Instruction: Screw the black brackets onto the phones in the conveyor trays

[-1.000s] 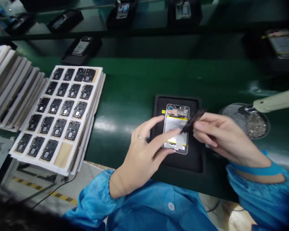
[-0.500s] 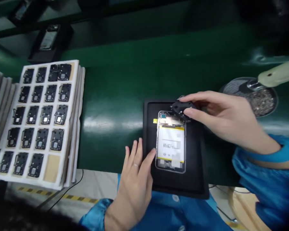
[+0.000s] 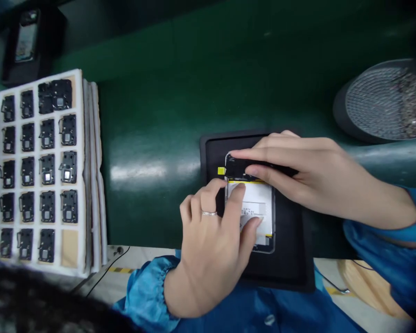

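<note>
Black plastic cover [image 3: 236, 170] lay at the far end of an opened phone [image 3: 252, 196], which sat in a dark tray [image 3: 293, 247] on the green table [image 3: 152, 129], with a yellow tab [image 3: 221, 171] at its left edge. On that cover rested the right hand [image 3: 308, 169], forefinger and thumb apart and touching it from above, while the left hand [image 3: 215, 236] had its fingers spread loosely, some against the phone's left side, the forefinger over the white battery [image 3: 257, 207]. Farther left stood a white foam tray [image 3: 57, 186] of dark modules [image 3: 47, 206], and at the far right a grey dish [image 3: 370, 106] of screws [image 3: 414, 104].
</note>
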The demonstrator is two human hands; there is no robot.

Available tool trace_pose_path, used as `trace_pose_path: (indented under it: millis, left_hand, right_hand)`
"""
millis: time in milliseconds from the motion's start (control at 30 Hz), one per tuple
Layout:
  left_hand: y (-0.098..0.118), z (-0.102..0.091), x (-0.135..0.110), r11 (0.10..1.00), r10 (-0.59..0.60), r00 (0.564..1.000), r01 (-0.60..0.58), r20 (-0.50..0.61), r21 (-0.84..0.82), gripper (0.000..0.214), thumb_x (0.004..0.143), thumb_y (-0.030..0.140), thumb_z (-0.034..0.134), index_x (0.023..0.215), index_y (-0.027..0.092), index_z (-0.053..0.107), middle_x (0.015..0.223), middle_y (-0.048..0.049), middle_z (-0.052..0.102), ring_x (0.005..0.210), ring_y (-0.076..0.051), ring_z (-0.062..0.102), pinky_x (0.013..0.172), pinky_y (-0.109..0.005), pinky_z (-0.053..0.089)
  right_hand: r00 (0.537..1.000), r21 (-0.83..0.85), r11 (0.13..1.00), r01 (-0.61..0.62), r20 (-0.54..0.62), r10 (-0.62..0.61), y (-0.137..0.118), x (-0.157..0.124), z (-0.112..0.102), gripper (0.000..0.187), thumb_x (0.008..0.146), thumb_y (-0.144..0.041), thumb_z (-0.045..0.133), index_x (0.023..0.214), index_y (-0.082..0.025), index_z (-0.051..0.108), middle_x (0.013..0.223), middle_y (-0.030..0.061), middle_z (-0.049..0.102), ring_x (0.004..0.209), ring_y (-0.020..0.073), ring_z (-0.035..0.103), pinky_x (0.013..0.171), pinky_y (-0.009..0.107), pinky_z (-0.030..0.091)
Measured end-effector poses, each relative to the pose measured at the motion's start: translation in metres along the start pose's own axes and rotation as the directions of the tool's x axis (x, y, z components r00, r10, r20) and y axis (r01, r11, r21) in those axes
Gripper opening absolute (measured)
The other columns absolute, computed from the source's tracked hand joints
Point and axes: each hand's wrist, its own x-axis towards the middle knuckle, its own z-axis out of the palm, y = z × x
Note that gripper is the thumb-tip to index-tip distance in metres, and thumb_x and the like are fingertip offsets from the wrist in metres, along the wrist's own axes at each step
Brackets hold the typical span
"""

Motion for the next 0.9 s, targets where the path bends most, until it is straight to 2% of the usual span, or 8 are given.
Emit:
trace_pose_path:
  millis: [200, 333, 433, 533, 700, 833, 900]
  left_hand:
    - [0.003, 0.009, 0.000, 1.000, -0.005, 0.999, 0.005, 0.039, -0.020, 0.059, 0.117, 0.055, 0.058, 0.160, 0.015, 0.061, 0.145, -0.0246, 0.067, 0.116, -0.041, 0.068, 0.092, -0.063, 0.059]
    - [0.003, 0.013, -0.003, 0.999, -0.023, 0.998, 0.024, 0.051, -0.033, 0.064, 0.117, 0.059, 0.057, 0.167, 0.020, 0.056, 0.151, -0.0235, 0.066, 0.121, -0.042, 0.066, 0.097, -0.065, 0.057]
    - [0.003, 0.014, -0.004, 0.998, -0.035, 0.998, 0.038, 0.055, -0.051, 0.073, 0.115, 0.060, 0.061, 0.178, 0.028, 0.044, 0.155, -0.0210, 0.066, 0.123, -0.044, 0.066, 0.099, -0.069, 0.056]
    - [0.003, 0.013, -0.003, 0.997, -0.028, 0.996, 0.034, 0.080, -0.075, 0.077, 0.114, 0.054, 0.065, 0.182, 0.028, 0.038, 0.159, -0.0202, 0.064, 0.128, -0.046, 0.066, 0.102, -0.070, 0.056]
    - [0.004, 0.013, -0.002, 0.998, -0.022, 0.995, 0.027, 0.100, -0.049, 0.063, 0.114, 0.034, 0.057, 0.176, 0.026, 0.045, 0.164, -0.0203, 0.062, 0.146, -0.045, 0.061, 0.107, -0.071, 0.055]
    - [0.004, 0.012, -0.001, 1.000, 0.000, 0.995, 0.001, 0.105, -0.006, 0.056, 0.113, 0.029, 0.054, 0.168, 0.016, 0.053, 0.160, -0.0256, 0.064, 0.140, -0.044, 0.064, 0.105, -0.072, 0.056]
    - [0.004, 0.011, -0.001, 1.000, -0.002, 0.994, 0.002, 0.105, 0.000, 0.055, 0.113, 0.029, 0.052, 0.167, 0.017, 0.054, 0.161, -0.0235, 0.065, 0.137, -0.043, 0.066, 0.106, -0.072, 0.056]
  right_hand:
    - [1.000, -0.007, 1.000, -0.028, 0.001, 0.028, 0.000, -0.003, -0.001, 0.037, 0.101, -0.042, 0.046, 0.136, -0.034, 0.056, 0.116, -0.0033, 0.069, 0.105, 0.0126, 0.066, 0.091, 0.033, 0.049]
    - [0.999, -0.024, 0.999, -0.048, -0.011, 0.048, 0.001, -0.006, 0.000, 0.036, 0.101, -0.041, 0.045, 0.134, -0.034, 0.057, 0.114, -0.0033, 0.069, 0.103, 0.0124, 0.066, 0.089, 0.033, 0.048]
    - [0.999, -0.023, 0.999, -0.042, -0.022, 0.042, 0.002, -0.007, 0.000, 0.036, 0.101, -0.040, 0.045, 0.135, -0.034, 0.057, 0.113, -0.0028, 0.069, 0.100, 0.0127, 0.066, 0.086, 0.034, 0.048]
    - [0.999, -0.033, 0.999, -0.044, -0.013, 0.043, 0.002, -0.006, 0.000, 0.037, 0.101, -0.041, 0.044, 0.134, -0.032, 0.058, 0.114, -0.0031, 0.069, 0.104, 0.0122, 0.067, 0.089, 0.032, 0.049]
    - [0.999, -0.039, 0.998, -0.041, -0.032, 0.040, -0.002, -0.005, -0.002, 0.036, 0.101, -0.041, 0.044, 0.133, -0.031, 0.059, 0.113, -0.0023, 0.068, 0.101, 0.0099, 0.067, 0.084, 0.027, 0.051]
    - [0.995, -0.028, 0.997, -0.071, -0.072, 0.068, -0.006, -0.007, -0.002, 0.035, 0.100, -0.039, 0.046, 0.132, -0.032, 0.060, 0.112, -0.0012, 0.069, 0.098, 0.0108, 0.068, 0.081, 0.028, 0.052]
    - [0.994, -0.035, 0.996, -0.077, -0.082, 0.074, -0.006, -0.008, -0.002, 0.035, 0.100, -0.039, 0.047, 0.132, -0.031, 0.060, 0.112, -0.0014, 0.068, 0.101, 0.0102, 0.067, 0.084, 0.027, 0.052]
